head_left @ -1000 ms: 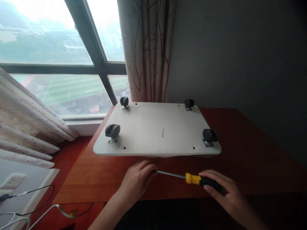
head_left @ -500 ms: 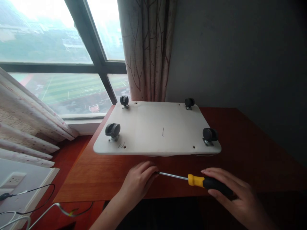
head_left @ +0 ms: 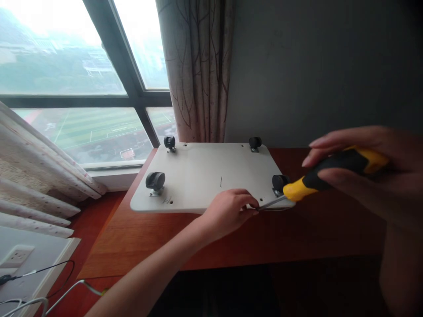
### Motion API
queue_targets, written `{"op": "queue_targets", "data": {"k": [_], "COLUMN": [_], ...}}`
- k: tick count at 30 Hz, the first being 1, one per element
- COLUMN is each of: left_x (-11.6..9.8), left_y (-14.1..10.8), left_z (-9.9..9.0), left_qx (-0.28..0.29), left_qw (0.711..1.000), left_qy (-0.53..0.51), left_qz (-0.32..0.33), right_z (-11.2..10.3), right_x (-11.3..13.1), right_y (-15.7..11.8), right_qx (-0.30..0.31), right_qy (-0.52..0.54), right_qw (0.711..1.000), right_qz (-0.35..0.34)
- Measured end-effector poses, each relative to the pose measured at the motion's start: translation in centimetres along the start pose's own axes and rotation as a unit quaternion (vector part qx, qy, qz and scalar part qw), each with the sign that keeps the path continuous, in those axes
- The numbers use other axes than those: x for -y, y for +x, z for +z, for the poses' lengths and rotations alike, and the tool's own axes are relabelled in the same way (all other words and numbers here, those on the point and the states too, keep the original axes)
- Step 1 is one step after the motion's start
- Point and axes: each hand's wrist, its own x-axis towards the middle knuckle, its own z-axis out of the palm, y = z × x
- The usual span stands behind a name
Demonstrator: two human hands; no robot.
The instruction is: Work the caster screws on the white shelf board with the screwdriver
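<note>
My right hand (head_left: 366, 171) grips a screwdriver (head_left: 330, 174) by its black and yellow handle, raised on the right. The metal shaft slants down to the left. At its tip, the fingers of my left hand (head_left: 231, 209) are pinched together; whatever small thing they hold there is hidden. My left hand is over the near edge of a white board (head_left: 198, 169). Black caster wheels stand up near the board's corners: near left (head_left: 155, 180), far left (head_left: 169, 142), far right (head_left: 255, 143) and near right (head_left: 280, 182), partly behind the screwdriver.
The board rests on a reddish-brown wooden table (head_left: 139, 246). Small holes and pen marks show on the board. A window (head_left: 82, 132) and curtains (head_left: 198, 70) are behind and to the left. Cables (head_left: 66, 295) and a wall socket (head_left: 18, 256) sit at lower left.
Both hands and the screwdriver have moved up and forward from the table's front, to the board's near right side. The screwdriver's handle is now higher and its shaft points down.
</note>
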Motion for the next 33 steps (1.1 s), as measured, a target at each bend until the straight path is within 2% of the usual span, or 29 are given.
{"op": "queue_targets", "data": {"k": [3,7,14,23,33], "left_x": [0.3,0.7,1.2,1.2,1.6], "left_y": [3.2,5.0,5.9,6.0,5.8], "left_z": [-0.3,0.3,1.2,1.3,1.6], "left_qx": [0.008,0.015,0.003,0.018,0.039], "left_qw": [0.999,0.998,0.999,0.999,0.997], "left_qy": [0.030,0.055,0.040,0.048,0.068], "left_qz": [0.009,0.018,0.004,0.006,-0.010], "right_z": [0.4,1.1,1.1,1.0,1.6], "right_x": [-0.5,-1.7,-2.5,-3.1,-4.1], "right_y": [2.7,4.0,4.0,4.1,3.7], "right_qx": [0.042,0.068,0.072,0.047,0.079], "right_qy": [-0.036,-0.063,-0.078,-0.058,-0.042], "right_qw": [0.996,0.992,0.992,0.995,0.995], "right_qz": [-0.068,-0.085,-0.069,-0.068,-0.031]}}
